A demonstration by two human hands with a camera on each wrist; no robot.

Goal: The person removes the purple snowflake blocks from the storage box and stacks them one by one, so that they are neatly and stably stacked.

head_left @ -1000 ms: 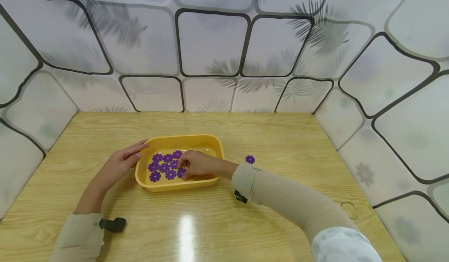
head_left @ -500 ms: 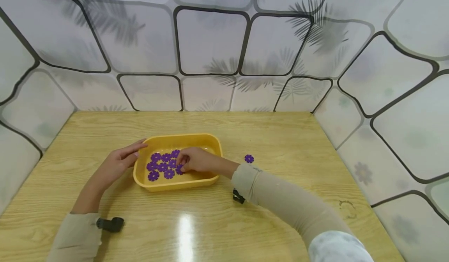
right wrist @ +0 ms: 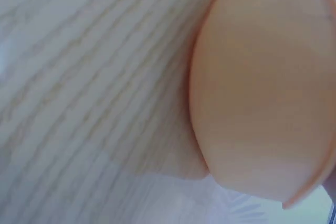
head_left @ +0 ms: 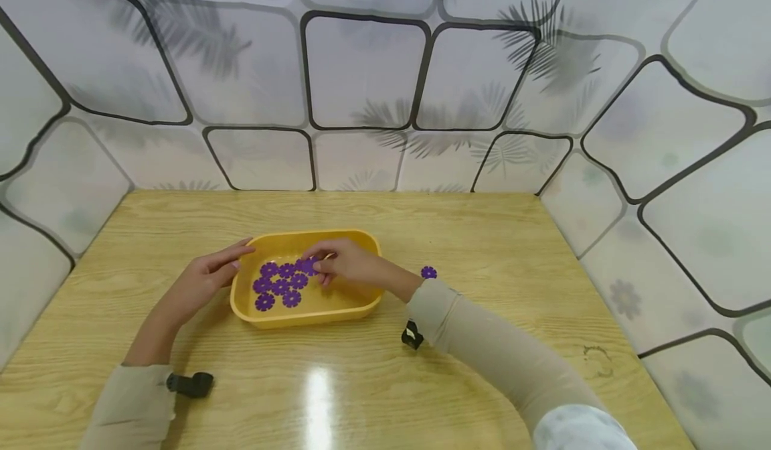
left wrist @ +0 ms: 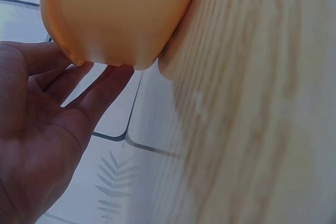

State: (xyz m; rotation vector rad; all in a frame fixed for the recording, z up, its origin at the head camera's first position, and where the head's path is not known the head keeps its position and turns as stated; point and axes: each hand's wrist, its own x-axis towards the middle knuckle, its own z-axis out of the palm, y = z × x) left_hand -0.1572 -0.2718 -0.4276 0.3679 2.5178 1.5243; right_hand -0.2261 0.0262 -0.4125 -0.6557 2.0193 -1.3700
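A yellow plastic tray [head_left: 283,317] sits on the table with several purple flower-shaped interlocking discs [head_left: 280,286] lying flat in its left half. With straight fingers, the left hand [head_left: 207,276] touches the tray's left end, its fingertips at the rim; in the left wrist view that hand [left wrist: 47,114] reaches to the tray's end wall [left wrist: 121,19]. Inside the tray, the right hand [head_left: 346,262] pinches one purple disc [head_left: 310,266] between thumb and forefinger, beside the back of the group. The right wrist view shows mostly the tray's outer wall [right wrist: 262,87].
One more purple disc [head_left: 428,272] lies on the wooden table [head_left: 241,396], right of the tray and close behind the right sleeve [head_left: 482,336]. Patterned white panels [head_left: 367,75] enclose the table at the back and both sides.
The right hand has moved from the tray's front part toward its back, taking the purple disc that lay at the group's front right. The left hand has stayed at the tray's left end.
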